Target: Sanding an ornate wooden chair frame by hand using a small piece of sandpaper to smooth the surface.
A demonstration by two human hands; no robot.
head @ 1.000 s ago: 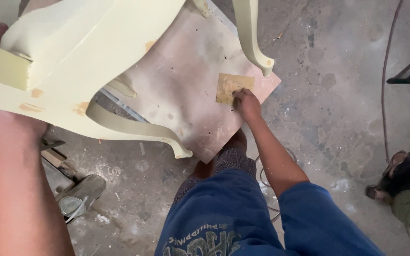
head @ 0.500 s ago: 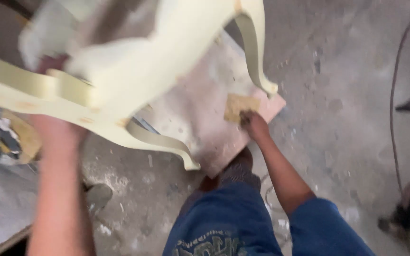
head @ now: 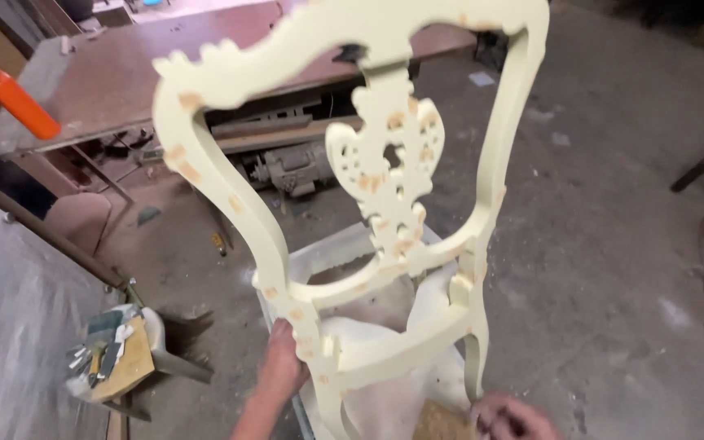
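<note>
While your left hand point(head: 280, 367) grips the cream carved chair point(head: 385, 204) at its rear post, centre frame, your right hand point(head: 511, 417) holds sandpaper point(head: 442, 422), lower right. Rigid frame; fragile fretwork, so hold the posts.

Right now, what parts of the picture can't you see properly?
- Right hand: blurred and cut by the head view's bottom edge; its grip is unclear.
- Sandpaper: only a corner shows, cut by the same edge.
- Chair legs: run below the edge.
- Left hand fingers: hidden behind the chair frame.
</note>
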